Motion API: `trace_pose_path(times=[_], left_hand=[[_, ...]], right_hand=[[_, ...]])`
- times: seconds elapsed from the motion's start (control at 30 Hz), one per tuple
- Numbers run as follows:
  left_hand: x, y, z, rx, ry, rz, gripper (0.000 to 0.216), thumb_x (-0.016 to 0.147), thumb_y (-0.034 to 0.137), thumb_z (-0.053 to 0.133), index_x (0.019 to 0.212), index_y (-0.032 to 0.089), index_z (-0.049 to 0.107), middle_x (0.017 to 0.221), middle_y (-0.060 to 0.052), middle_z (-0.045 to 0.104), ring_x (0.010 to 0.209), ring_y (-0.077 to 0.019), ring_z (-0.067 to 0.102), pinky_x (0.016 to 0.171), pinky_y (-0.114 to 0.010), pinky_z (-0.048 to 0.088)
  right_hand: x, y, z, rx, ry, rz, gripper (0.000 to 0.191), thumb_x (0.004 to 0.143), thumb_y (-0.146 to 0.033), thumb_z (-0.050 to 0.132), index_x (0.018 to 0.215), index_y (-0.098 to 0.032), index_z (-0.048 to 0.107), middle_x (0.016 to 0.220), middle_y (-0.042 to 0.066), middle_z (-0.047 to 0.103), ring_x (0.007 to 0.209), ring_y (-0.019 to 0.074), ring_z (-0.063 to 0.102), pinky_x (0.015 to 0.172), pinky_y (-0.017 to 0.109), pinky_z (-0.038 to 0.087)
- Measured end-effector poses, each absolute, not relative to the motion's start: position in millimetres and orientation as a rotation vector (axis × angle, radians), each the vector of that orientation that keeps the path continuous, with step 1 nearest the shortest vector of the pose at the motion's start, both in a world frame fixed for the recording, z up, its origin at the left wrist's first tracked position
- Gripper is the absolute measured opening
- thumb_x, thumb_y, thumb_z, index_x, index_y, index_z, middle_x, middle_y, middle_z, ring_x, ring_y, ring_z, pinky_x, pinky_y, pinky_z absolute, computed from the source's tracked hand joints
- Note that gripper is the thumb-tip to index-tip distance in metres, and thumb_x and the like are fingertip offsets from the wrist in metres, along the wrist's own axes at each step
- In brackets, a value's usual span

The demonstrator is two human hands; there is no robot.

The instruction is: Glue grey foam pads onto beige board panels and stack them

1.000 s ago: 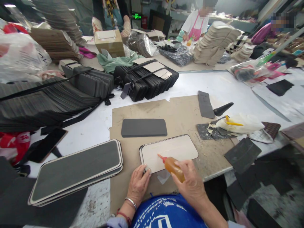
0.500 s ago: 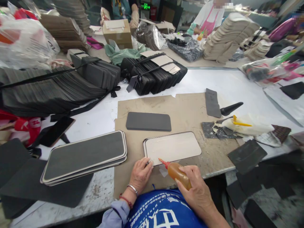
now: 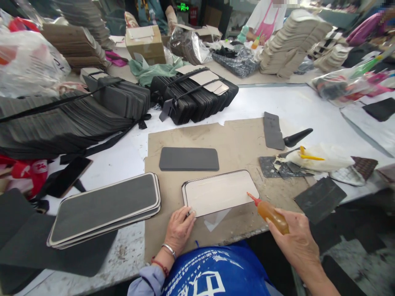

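My right hand (image 3: 294,236) is wrapped round a squeeze bottle (image 3: 271,214) of amber liquid with a red nozzle. Its tip points at the right part of a cream rounded rectangular panel (image 3: 219,192), low over or touching the surface; I cannot tell which. At the panel's near left corner, my left hand (image 3: 179,226) keeps its fingers together, pinching the edge. Dark edges of another piece show beneath the panel. Just beyond lies a small stack of dark grey rounded pieces (image 3: 189,159). To the left is a stack of larger grey panels with cream borders (image 3: 105,209).
Brown cardboard (image 3: 237,135) covers the work area. A black-handled tool (image 3: 298,137), a yellow-topped plastic bag (image 3: 321,162) and dark scraps lie right. Strapped bundles of dark pieces (image 3: 197,96) stand behind. A phone (image 3: 69,176) lies left. Other people stand across the table.
My right hand has moved the bottle rightward, its nozzle going from the panel's near left part to its right part. My left hand stays at the corner. The view has shifted slightly.
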State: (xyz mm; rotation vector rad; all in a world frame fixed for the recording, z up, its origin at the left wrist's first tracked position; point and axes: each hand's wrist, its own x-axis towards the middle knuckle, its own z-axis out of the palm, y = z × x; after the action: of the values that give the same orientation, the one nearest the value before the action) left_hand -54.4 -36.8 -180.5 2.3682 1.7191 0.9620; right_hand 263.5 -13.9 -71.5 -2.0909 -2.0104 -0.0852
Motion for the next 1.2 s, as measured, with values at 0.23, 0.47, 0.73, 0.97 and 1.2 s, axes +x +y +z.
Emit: trace_pose_path(times=[0.23,0.47,0.73,0.97,1.2], left_hand=[[-55,-37,-182,2.351,1.716,0.962,0.017,0.083,0.019,0.051,0.094,0.021,0.064,0.096,-0.007,0.065,0.092,-0.0182,0.058,0.078,-0.032,0.049],[-58,-29,-176,2.492,1.668,0.962,0.017,0.084,0.016,0.049,0.095,0.019,0.062,0.094,-0.006,0.066,0.087,-0.0170,0.058,0.074,-0.030,0.050],[-56,-20,-160,2.600,1.694,0.829,0.018,0.085,0.012,0.044,0.090,0.018,0.060,0.076,-0.005,0.060,0.073,-0.0156,0.054,0.066,-0.029,0.048],[-48,-15,-138,2.666,1.696,0.724,0.018,0.086,0.010,0.041,0.095,0.015,0.056,0.064,-0.001,0.057,0.055,-0.0117,0.051,0.050,-0.023,0.044],[-12,-16,-112,2.099,1.976,1.070,0.015,0.085,0.021,0.050,0.095,0.018,0.060,0.080,-0.004,0.069,0.071,-0.0133,0.065,0.068,-0.022,0.055]], right_hand=[[222,-35,-81,-2.011,-1.824,0.393,0.031,0.074,-0.042,0.055,0.099,-0.025,0.055,0.096,0.006,0.051,0.091,0.0217,0.053,0.082,0.037,0.046],[168,-28,-68,-1.513,-0.513,1.862,0.042,0.067,-0.043,0.066,0.103,-0.022,0.056,0.092,0.004,0.063,0.076,0.0192,0.060,0.068,0.033,0.049],[232,6,-89,-1.270,-0.322,1.964,0.050,0.059,-0.059,0.068,0.094,-0.024,0.065,0.095,0.008,0.067,0.090,0.0250,0.062,0.082,0.041,0.047],[286,63,-98,-1.544,-0.793,1.584,0.062,0.047,-0.038,0.080,0.102,-0.023,0.056,0.105,0.009,0.063,0.095,0.0252,0.059,0.078,0.037,0.049],[333,121,-143,-1.561,-0.938,1.067,0.064,0.045,-0.037,0.081,0.099,-0.023,0.050,0.102,0.003,0.058,0.094,0.0205,0.057,0.083,0.038,0.048]])
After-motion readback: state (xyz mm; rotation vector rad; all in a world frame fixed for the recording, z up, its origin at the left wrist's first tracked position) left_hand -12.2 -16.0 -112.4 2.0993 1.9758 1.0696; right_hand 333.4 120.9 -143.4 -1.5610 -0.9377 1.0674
